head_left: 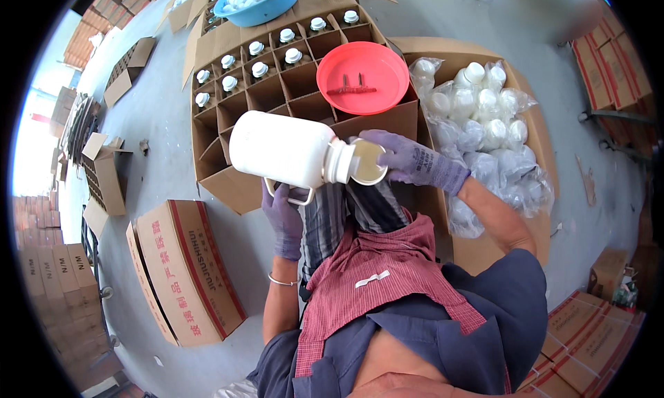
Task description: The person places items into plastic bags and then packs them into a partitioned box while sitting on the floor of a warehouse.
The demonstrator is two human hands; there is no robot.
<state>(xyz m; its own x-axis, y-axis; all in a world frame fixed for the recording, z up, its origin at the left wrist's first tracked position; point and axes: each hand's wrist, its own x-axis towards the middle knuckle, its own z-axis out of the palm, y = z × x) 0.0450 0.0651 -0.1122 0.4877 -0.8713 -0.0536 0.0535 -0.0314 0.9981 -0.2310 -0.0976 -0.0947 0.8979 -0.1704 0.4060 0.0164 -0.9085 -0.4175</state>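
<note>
Bright, even daylight, blown-out glare at the left edge, strong fisheye bending and dark corners.

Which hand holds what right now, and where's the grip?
The left hand holds the white jug from below, lying sideways, near its handle. The right hand grips the jug's cap at the mouth.

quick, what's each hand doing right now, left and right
Left hand: closed under the white jug, holding it on its side.
Right hand: grip closed on the cap at the jug's mouth.
</note>
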